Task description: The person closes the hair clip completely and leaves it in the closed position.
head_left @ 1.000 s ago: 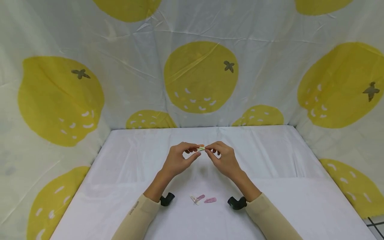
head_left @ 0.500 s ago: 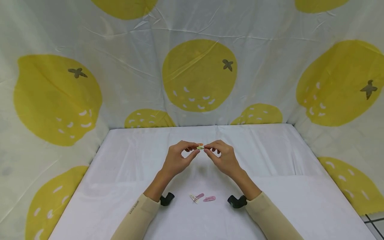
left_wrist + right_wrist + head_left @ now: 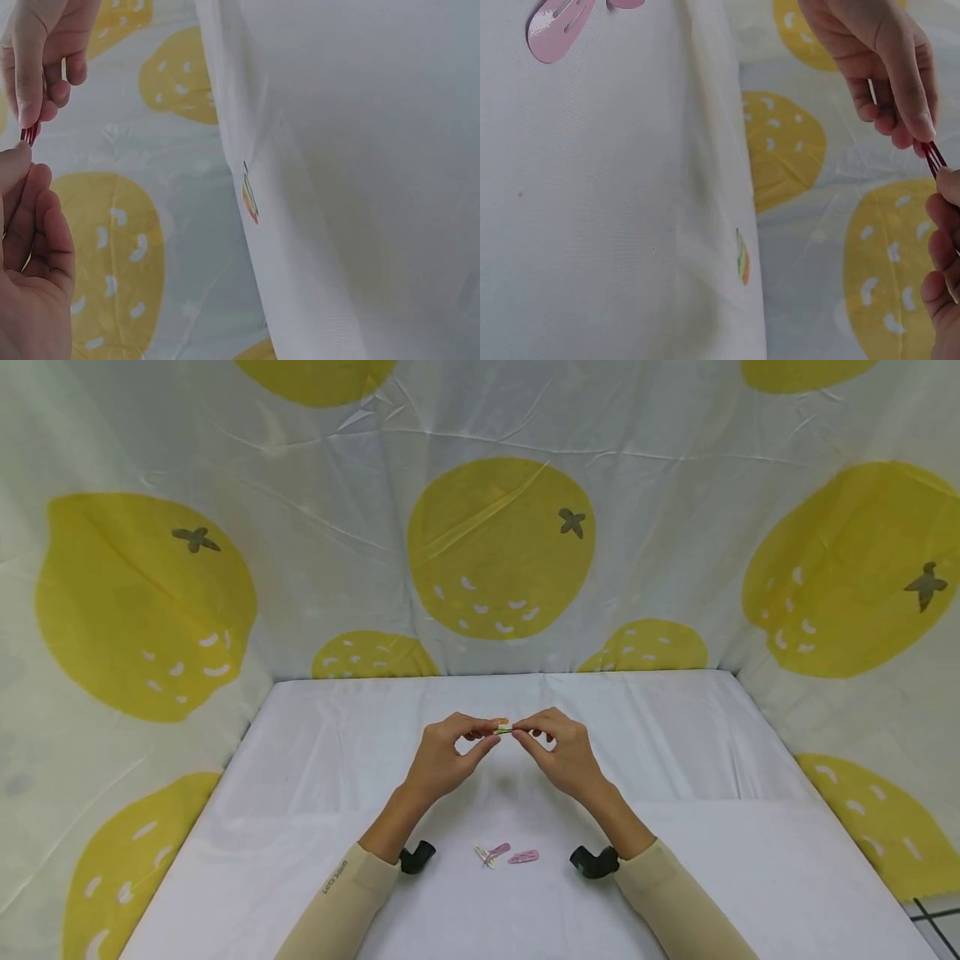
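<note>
My left hand [image 3: 448, 758] and right hand [image 3: 561, 755] meet above the far part of the white table. Between their fingertips they pinch the two ends of a small dark red hair clip [image 3: 30, 133], which also shows in the right wrist view as a slim red clip [image 3: 933, 159] with parallel slats. In the head view the fingers cover most of it. Past the fingertips, near the table's far edge, lie orange and green hair clips [image 3: 742, 259], partly hidden by the hands in the head view.
Nearer my body, a pink hair clip [image 3: 523, 857] lies beside a small group of pink and white clips [image 3: 491, 856]. White cloth covers the table [image 3: 675, 877]. A lemon-print curtain [image 3: 652, 552] encloses its back and sides.
Both hands stay almost in place, still pinching the clip. The clip between the fingertips turns slightly. The clips on the table have not moved.
</note>
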Demonstrator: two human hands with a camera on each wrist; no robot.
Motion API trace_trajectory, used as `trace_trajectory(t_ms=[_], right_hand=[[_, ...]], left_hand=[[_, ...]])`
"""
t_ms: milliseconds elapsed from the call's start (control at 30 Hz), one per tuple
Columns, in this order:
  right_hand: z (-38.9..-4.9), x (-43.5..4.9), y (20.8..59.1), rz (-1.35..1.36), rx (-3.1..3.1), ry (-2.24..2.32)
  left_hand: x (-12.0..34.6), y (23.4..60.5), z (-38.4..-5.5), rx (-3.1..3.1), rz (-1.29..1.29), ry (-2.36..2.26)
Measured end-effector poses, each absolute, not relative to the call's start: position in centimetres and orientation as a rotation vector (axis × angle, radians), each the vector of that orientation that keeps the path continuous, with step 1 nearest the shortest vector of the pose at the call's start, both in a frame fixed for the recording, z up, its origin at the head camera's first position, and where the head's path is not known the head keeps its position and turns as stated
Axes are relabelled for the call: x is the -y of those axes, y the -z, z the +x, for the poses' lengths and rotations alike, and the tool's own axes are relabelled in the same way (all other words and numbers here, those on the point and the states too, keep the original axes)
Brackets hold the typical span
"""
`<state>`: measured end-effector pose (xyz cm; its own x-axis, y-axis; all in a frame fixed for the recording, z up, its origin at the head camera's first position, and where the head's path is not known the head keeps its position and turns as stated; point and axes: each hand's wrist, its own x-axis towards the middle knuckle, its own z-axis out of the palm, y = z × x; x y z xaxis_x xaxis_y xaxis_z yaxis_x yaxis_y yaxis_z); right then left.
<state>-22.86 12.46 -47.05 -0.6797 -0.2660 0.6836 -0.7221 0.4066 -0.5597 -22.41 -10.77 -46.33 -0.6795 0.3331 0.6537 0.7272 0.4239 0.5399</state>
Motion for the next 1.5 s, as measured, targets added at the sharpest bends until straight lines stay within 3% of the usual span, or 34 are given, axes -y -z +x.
trace_trajectory(t_ms=[1500], right_hand=[[-21.8, -12.1, 46.2, 0.876, 2.231, -1.388]], left_hand=[[10.8, 46.1, -21.9, 2.33, -0.91, 1.237]])
